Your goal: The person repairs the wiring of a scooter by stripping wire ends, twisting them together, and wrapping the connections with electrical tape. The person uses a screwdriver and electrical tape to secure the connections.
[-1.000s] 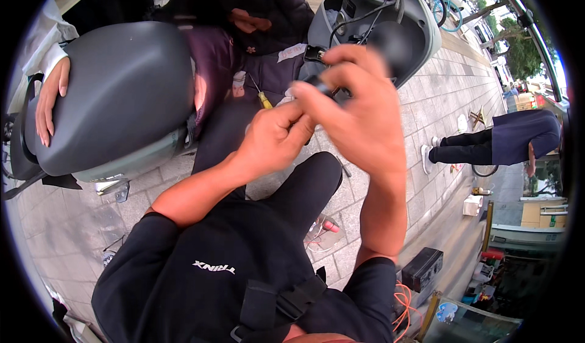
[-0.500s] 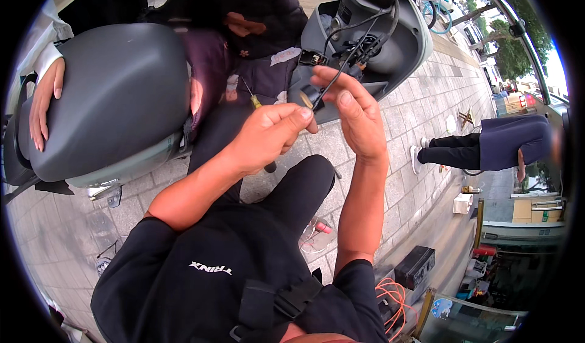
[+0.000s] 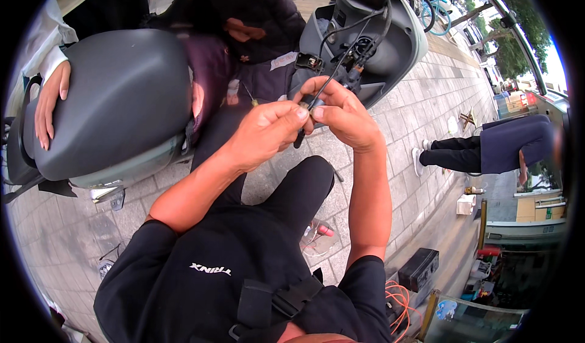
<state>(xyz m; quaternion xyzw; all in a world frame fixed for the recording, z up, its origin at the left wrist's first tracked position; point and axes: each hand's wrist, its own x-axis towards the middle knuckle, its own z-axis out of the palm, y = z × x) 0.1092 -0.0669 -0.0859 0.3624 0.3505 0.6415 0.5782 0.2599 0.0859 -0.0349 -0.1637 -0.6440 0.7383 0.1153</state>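
Note:
Close together in front of the scooter's grey front panel [image 3: 402, 56], both my hands are closed at a thin black cable [image 3: 331, 80]. The cable runs down from the wiring inside the panel. My left hand [image 3: 268, 130] pinches it between thumb and fingers, and a black end [image 3: 298, 139] sticks out below. My right hand [image 3: 350, 117] has its thumb and fingers curled round a small roll of black tape [image 3: 317, 103] beside the cable. The fingers partly hide the roll and the pinch point.
A grey scooter seat [image 3: 122, 93] stands at left, another person's hand [image 3: 52, 102] resting on it. A screwdriver [image 3: 253, 102] lies on the dark padded cover [image 3: 262, 78]. Right of me are a black battery [image 3: 418, 268], orange cord [image 3: 402, 309] and a standing person [image 3: 512, 145].
My right hand has come down and inward; its fingers, spread apart before, now close round the tape roll near my left thumb. My left hand stays nearly in place.

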